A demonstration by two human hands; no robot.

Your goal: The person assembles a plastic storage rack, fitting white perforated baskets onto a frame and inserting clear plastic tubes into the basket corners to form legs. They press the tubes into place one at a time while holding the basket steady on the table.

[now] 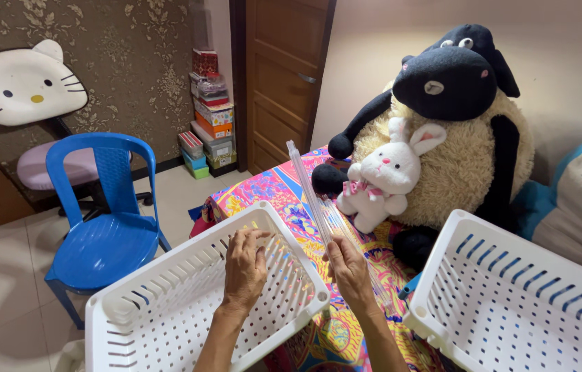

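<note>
- left hand [244, 265] lies inside the white slotted basket [167, 310], fingers curled narrow against its far wall, gripping nothing clearly.
- right hand [348, 270] is closed around a bundle of clear plastic rods [308, 189], which slant up and away.
- basket sits at the near left edge of the colourful bedspread [291, 200]; a second white basket [511, 303] lies at the right.
- a white plush rabbit [387, 176] leans on the big sheep toy [456, 138] behind.

Bright, even indoor light, soft shadows, sharp focus, slight wide-angle stretch at edges.
</note>
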